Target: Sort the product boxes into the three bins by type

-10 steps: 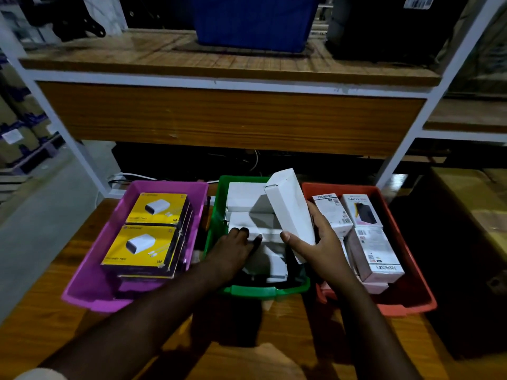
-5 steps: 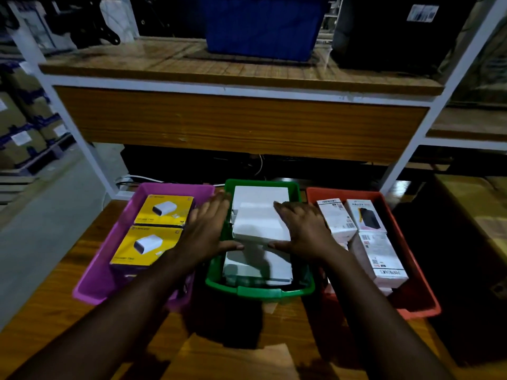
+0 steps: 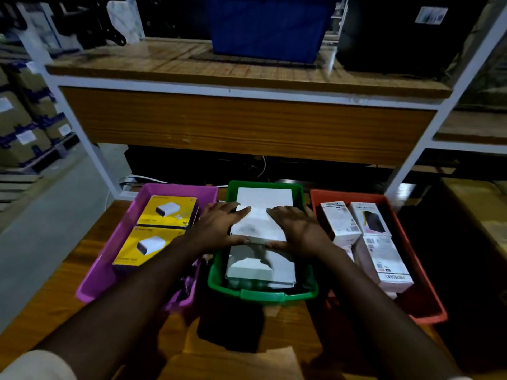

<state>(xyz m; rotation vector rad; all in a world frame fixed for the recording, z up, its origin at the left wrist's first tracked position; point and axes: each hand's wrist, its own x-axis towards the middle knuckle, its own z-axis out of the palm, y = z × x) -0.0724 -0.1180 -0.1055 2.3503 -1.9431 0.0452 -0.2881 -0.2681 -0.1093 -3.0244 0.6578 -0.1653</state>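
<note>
Both hands have closed in on the top white box (image 3: pixel 259 224). In the purple bin (image 3: pixel 98 272) lie yellow boxes; left hand (image 3: pixel 219 229) and right hand (image 3: pixel 297 229) press flat, fingers spread, on that box (green bin (image 3: pixel 260 294), filled nearly wall to wall); the orange bin (image 3: pixel 428 303) keeps bare floor rightward.

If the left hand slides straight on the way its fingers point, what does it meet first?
Probably the right hand: the left hand points rightward across the top white box, toward those fingertips.

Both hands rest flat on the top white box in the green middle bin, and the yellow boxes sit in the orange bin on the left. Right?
Not quite. The head view shows the yellow boxes in the purple bin; the orange bin is on the right. The rest holds.
</note>
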